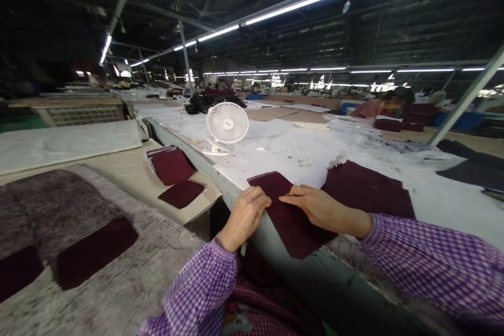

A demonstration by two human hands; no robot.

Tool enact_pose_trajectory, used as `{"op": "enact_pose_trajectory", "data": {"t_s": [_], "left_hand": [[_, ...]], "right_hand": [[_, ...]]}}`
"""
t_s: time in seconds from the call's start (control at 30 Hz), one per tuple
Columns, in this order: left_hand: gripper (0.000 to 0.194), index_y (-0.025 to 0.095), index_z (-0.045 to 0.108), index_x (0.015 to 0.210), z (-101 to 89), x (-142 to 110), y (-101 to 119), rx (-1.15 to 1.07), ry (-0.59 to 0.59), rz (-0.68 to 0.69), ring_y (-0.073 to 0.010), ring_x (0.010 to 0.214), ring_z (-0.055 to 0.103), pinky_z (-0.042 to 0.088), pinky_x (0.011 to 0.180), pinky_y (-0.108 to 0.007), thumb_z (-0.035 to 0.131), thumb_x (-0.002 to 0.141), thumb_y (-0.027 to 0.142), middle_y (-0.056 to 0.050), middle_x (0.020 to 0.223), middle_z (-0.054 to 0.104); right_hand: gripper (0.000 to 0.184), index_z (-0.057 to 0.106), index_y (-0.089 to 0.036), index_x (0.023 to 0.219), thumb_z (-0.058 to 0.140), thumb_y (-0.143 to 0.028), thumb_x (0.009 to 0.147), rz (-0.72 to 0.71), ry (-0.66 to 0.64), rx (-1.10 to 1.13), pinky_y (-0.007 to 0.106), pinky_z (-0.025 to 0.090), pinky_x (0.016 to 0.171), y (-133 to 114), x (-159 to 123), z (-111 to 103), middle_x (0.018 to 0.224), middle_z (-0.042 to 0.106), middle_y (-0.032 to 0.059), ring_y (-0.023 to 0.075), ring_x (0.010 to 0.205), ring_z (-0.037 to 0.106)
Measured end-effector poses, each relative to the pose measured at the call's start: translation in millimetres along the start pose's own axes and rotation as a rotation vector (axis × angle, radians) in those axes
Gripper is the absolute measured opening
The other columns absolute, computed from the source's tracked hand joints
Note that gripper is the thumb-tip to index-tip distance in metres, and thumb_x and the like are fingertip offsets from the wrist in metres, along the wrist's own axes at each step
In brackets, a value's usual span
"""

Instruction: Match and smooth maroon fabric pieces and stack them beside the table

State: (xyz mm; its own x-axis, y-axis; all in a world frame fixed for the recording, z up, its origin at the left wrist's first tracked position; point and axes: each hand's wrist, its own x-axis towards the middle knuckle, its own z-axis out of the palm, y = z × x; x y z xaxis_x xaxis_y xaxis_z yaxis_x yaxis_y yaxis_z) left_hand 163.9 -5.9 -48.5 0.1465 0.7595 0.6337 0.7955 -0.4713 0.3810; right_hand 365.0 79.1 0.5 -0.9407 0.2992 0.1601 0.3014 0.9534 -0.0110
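A maroon fabric piece lies at the front edge of the white-covered table, its near part hanging over the edge. A crease or seam crosses it between my hands. My left hand is closed on its left edge, thumb and fingers pinched together. From the right, my right hand presses on the cloth with the index finger stretched out and the other fingers bent. Beyond my right wrist lies a stack of maroon fabric pieces with a jagged left edge.
A white clip fan stands on the table's left side. On the lower left surface lie maroon pieces and a dark maroon panel. A metal post rises at right, near a co-worker at another table.
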Motion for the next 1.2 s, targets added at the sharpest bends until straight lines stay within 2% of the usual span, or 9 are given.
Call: {"op": "enact_pose_trajectory", "data": {"t_s": [0.13,0.23,0.37,0.6,0.73,0.87,1.0,1.1,1.2], "left_hand": [[0.027,0.017,0.064,0.09,-1.1,-2.8,-0.4,-0.054,0.009,0.031,-0.0171,0.084,0.053,0.044,0.076,-0.031,0.038,0.094,0.023,-0.006,0.086,0.059],[0.019,0.017,0.062,0.09,-3.7,-4.3,0.3,-0.228,0.063,-0.132,-0.0151,0.08,0.055,0.045,0.073,-0.028,0.044,0.092,0.024,-0.004,0.083,0.06],[0.007,0.017,0.061,0.083,-3.5,-6.5,3.5,-0.235,0.058,-0.277,-0.0137,0.072,0.053,0.042,0.066,-0.026,0.055,0.083,0.02,0.0,0.075,0.056],[0.014,0.018,0.06,0.074,0.3,-7.3,5.6,-0.176,0.066,-0.242,-0.0149,0.073,0.053,0.04,0.068,-0.027,0.05,0.082,0.014,0.0,0.073,0.056],[0.013,0.017,0.059,0.075,0.2,-10.1,0.3,-0.341,0.101,-0.312,-0.014,0.073,0.054,0.042,0.068,-0.026,0.049,0.083,0.017,0.0,0.074,0.058],[0.014,0.017,0.057,0.078,-1.5,-14.0,-9.3,-0.401,0.234,-0.403,-0.0125,0.071,0.055,0.043,0.07,-0.024,0.048,0.086,0.022,0.0,0.074,0.06],[0.013,0.018,0.058,0.091,-1.8,-13.2,-9.2,-0.281,0.298,-0.314,-0.0148,0.084,0.056,0.044,0.078,-0.027,0.046,0.087,0.018,-0.003,0.087,0.06],[0.019,0.019,0.056,0.101,1.3,-10.9,-3.4,-0.228,0.24,-0.203,-0.0174,0.096,0.055,0.043,0.088,-0.031,0.044,0.088,0.014,-0.006,0.098,0.059],[0.022,0.019,0.055,0.107,5.1,-10.1,-0.2,-0.21,0.151,-0.138,-0.0188,0.1,0.053,0.043,0.09,-0.034,0.042,0.089,0.015,-0.007,0.102,0.059]], "right_hand": [[0.065,0.052,-0.023,0.131,0.035,0.004,0.074,-0.058,-0.097,-0.103,0.037,0.047,0.083,-3.7,4.6,-8.6,0.097,0.055,0.0097,0.0195,0.088,0.051],[0.065,0.05,-0.023,0.134,0.035,0.003,0.076,-0.061,-0.153,-0.142,0.036,0.046,0.082,-6.5,7.1,-12.9,0.095,0.054,0.0102,0.0199,0.085,0.05],[0.064,0.05,-0.021,0.133,0.034,0.003,0.076,-0.074,-0.152,-0.161,0.035,0.045,0.078,-6.8,8.9,-14.3,0.09,0.053,0.0102,0.0194,0.08,0.048],[0.065,0.048,-0.022,0.135,0.034,0.003,0.076,-0.102,-0.199,-0.141,0.032,0.043,0.073,-4.3,12.4,-20.0,0.087,0.051,0.0086,0.0178,0.073,0.046],[0.065,0.046,-0.031,0.136,0.038,-0.001,0.079,-0.121,-0.175,-0.228,0.03,0.041,0.067,-14.5,16.3,-15.4,0.086,0.05,0.0083,0.0172,0.071,0.044],[0.058,0.045,-0.04,0.134,0.038,-0.007,0.086,-0.06,-0.144,-0.304,0.029,0.037,0.06,-25.2,18.7,-10.2,0.091,0.051,0.0103,0.0198,0.074,0.046],[0.06,0.028,-0.029,0.145,0.046,-0.019,0.088,0.06,-0.133,-0.146,0.036,0.042,0.077,-13.8,17.4,-13.7,0.103,0.054,0.0102,0.0215,0.085,0.05],[0.055,0.042,-0.02,0.136,0.056,-0.033,0.084,0.15,-0.116,0.037,0.041,0.038,0.089,1.8,17.7,-14.2,0.106,0.058,0.0088,0.0236,0.097,0.049],[0.035,0.06,-0.017,0.107,0.062,-0.037,0.078,0.246,-0.167,0.204,0.035,0.041,0.082,11.5,20.8,-15.8,0.091,0.06,0.0054,0.0203,0.088,0.053]]}}
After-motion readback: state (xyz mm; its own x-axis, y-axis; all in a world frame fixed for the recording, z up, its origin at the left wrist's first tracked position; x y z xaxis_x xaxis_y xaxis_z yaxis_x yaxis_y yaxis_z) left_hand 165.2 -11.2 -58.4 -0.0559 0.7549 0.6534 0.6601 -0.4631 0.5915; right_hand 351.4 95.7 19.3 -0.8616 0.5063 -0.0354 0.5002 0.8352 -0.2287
